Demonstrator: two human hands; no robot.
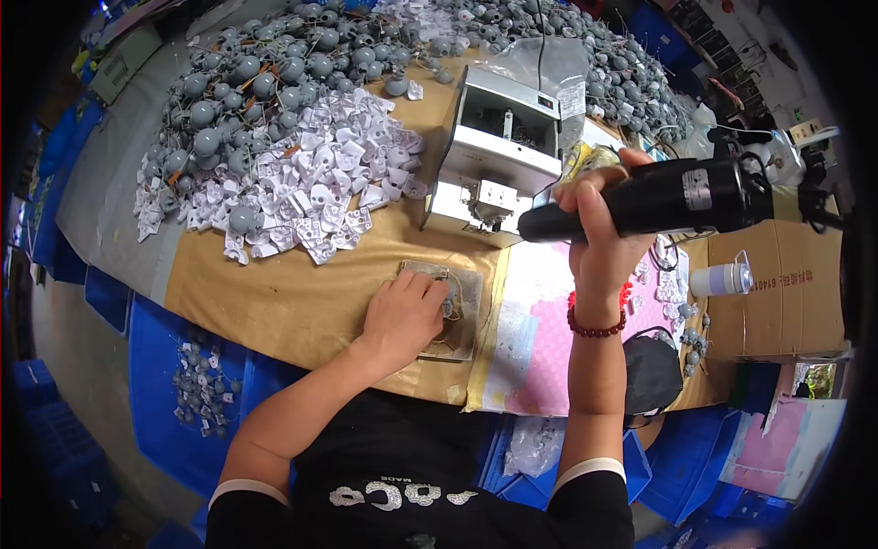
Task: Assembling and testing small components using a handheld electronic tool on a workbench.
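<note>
My right hand point(604, 215) is raised over the right side of the table. It is wrapped round a black corded power tool point(686, 197) shaped like an electric screwdriver, which lies nearly level. My left hand point(402, 316) rests low on a square fixture plate point(465, 334) near the table's front edge. Its bent fingers close on a small grey part point(449, 300) seated in the plate, with a thin wire beside it. The fingers cover part of that piece. Just beyond the plate stands a grey-white box-shaped machine point(448, 197), similar to a screw feeder.
Round grey parts point(247, 69) are heaped at the far left, with white plastic pieces point(320, 165) in front. Another grey heap point(631, 101) lies far right. A cardboard box point(777, 311), a white cup point(722, 279) and a black pouch point(651, 373) stand right. Blue bins point(165, 366) sit below.
</note>
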